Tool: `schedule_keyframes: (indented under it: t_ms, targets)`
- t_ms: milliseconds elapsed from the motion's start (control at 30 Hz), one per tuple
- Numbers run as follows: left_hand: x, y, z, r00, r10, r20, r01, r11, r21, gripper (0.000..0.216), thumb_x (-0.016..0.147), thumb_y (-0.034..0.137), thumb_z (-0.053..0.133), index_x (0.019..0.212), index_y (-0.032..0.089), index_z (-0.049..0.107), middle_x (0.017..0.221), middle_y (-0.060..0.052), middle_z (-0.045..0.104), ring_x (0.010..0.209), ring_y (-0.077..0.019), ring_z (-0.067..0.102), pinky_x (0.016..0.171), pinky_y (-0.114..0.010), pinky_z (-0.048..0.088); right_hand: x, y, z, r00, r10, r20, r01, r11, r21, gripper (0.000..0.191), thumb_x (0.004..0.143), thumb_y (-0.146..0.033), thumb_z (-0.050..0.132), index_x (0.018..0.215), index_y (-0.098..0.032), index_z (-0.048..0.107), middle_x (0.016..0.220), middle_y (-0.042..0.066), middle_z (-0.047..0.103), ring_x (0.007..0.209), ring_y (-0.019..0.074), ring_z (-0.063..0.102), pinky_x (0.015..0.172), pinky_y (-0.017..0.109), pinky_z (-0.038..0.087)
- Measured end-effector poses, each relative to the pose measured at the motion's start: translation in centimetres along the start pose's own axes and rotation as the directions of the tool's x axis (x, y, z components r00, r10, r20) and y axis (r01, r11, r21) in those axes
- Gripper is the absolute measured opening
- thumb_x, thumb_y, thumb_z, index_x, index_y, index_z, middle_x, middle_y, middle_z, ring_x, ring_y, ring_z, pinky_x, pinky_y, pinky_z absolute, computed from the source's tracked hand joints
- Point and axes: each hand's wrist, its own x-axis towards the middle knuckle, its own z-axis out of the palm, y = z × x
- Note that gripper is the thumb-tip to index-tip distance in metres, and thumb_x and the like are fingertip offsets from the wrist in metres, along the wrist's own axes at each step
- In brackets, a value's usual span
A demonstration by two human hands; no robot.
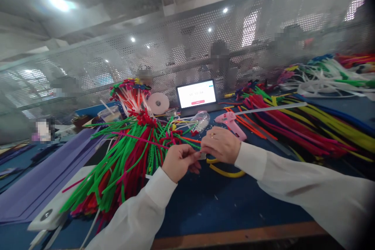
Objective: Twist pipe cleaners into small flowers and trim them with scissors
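Note:
My left hand (181,161) is closed in a pinch, thumb against fingers, above the front of the table. Its fingertips meet those of my right hand (220,144), which is also closed and wears a ring. A small whitish piece shows at the meeting fingertips; what exactly they grip is too small to make out. Just below my right hand curves a yellow pipe cleaner (227,172); whether it is held I cannot tell. Behind my right hand lies a pink glue gun (231,122) with a long translucent glue stick (272,107). Left of my left hand spreads a bundle of green pipe cleaners (124,156).
A lit tablet (196,94) stands at the back, beside a white spool (158,104) and a crumpled clear plastic piece (200,121). Red and yellow pipe cleaners (281,125) lie right. Purple sheets (52,175) and a white case (48,213) lie left. A perforated metal screen (181,43) rises behind.

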Motion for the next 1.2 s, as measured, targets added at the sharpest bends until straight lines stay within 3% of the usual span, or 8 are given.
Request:
schedule_keyframes:
  t_ms: [100, 233, 300, 433, 533, 733, 967, 1200]
  targets:
    - [0.5, -0.4, 0.1, 0.968, -0.162, 0.193, 0.217, 0.927, -0.307, 0.025, 0.067, 0.035, 0.058, 0.064, 0.01, 0.054, 0.052, -0.003, 0.059, 0.041, -0.0112, 0.056, 0.04, -0.019, 0.042, -0.1, 0.3, -0.5, 0.995, -0.103, -0.005, 0.102, 0.986, -0.134, 0.027, 0.081, -0.035, 0.042, 0.066, -0.016, 0.055, 0.058, 0.005, 0.056, 0.062, 0.0155, 0.049, 0.062, 0.029, 0.033]
    - [0.5, -0.3, 0.5, 0.99, -0.138, 0.028, 0.137, 0.898, -0.418, 0.025, 0.064, 0.034, 0.062, 0.064, 0.011, 0.053, 0.054, -0.001, 0.06, 0.044, -0.01, 0.057, 0.042, -0.018, 0.043, 0.0, 0.6, -0.1, 0.971, 0.238, -0.023, -0.226, 0.943, 0.245, 0.025, 0.08, -0.04, 0.042, 0.076, -0.017, 0.051, 0.057, 0.001, 0.054, 0.054, 0.0121, 0.049, 0.053, 0.025, 0.035]
    - [0.4, -0.1, 0.7, 0.99, -0.096, -0.103, 0.048, 0.918, -0.394, 0.024, 0.065, 0.034, 0.061, 0.064, 0.012, 0.052, 0.054, -0.001, 0.06, 0.045, -0.0101, 0.057, 0.044, -0.018, 0.043, 0.1, 0.7, 0.5, 0.895, 0.44, 0.073, -0.401, 0.722, 0.563, 0.025, 0.081, -0.041, 0.039, 0.082, -0.018, 0.046, 0.051, -0.003, 0.05, 0.045, 0.0094, 0.047, 0.046, 0.022, 0.035]
    - [0.2, 0.2, 1.1, 0.994, -0.022, -0.111, -0.018, 0.935, -0.355, 0.022, 0.067, 0.033, 0.06, 0.065, 0.012, 0.053, 0.056, -0.001, 0.061, 0.049, -0.0123, 0.059, 0.049, -0.023, 0.046, 0.4, 0.6, 1.2, 0.85, 0.486, 0.201, -0.402, 0.353, 0.845, 0.023, 0.077, -0.038, 0.046, 0.069, -0.017, 0.043, 0.043, -0.007, 0.044, 0.038, 0.0053, 0.042, 0.041, 0.018, 0.034]
    - [0.1, 0.1, 1.3, 0.999, 0.033, 0.005, -0.03, 0.952, -0.305, 0.023, 0.068, 0.034, 0.058, 0.068, 0.011, 0.056, 0.063, -0.004, 0.062, 0.055, -0.0133, 0.059, 0.051, -0.023, 0.045, 0.5, 0.0, 1.0, 0.861, 0.458, 0.223, -0.382, 0.291, 0.877, 0.022, 0.074, -0.035, 0.052, 0.067, -0.016, 0.043, 0.04, -0.008, 0.043, 0.034, 0.0037, 0.039, 0.038, 0.016, 0.03]
    - [0.3, -0.5, 1.0, 0.993, 0.116, -0.003, -0.116, 0.984, -0.137, 0.026, 0.07, 0.034, 0.056, 0.071, 0.009, 0.063, 0.058, -0.002, 0.058, 0.042, -0.0047, 0.045, 0.039, -0.016, 0.035, 0.6, -0.8, 0.8, 0.879, 0.302, 0.369, -0.446, 0.244, 0.861, 0.026, 0.07, -0.037, 0.056, 0.065, -0.013, 0.047, 0.041, -0.006, 0.047, 0.033, 0.0031, 0.039, 0.037, 0.016, 0.028]
    - [0.0, 0.3, 1.3, 0.995, 0.054, -0.089, -0.071, 0.978, -0.194, 0.025, 0.068, 0.034, 0.058, 0.065, 0.009, 0.06, 0.051, -0.001, 0.056, 0.042, -0.0085, 0.051, 0.044, -0.021, 0.045, 0.4, -0.6, 1.1, 0.783, 0.32, 0.533, -0.53, -0.106, 0.842, 0.028, 0.073, -0.039, 0.053, 0.065, -0.012, 0.05, 0.042, -0.004, 0.049, 0.04, 0.0042, 0.042, 0.044, 0.017, 0.03]
    - [-0.5, 0.7, 1.4, 0.988, 0.07, -0.135, -0.087, 0.989, -0.12, 0.026, 0.068, 0.035, 0.057, 0.062, 0.011, 0.062, 0.048, -0.001, 0.058, 0.045, -0.0113, 0.055, 0.046, -0.022, 0.046, 0.5, -0.9, 0.5, 0.646, 0.322, 0.692, -0.631, -0.284, 0.722, 0.022, 0.072, -0.029, 0.05, 0.059, -0.012, 0.049, 0.042, -0.002, 0.049, 0.04, 0.0052, 0.043, 0.044, 0.017, 0.03]
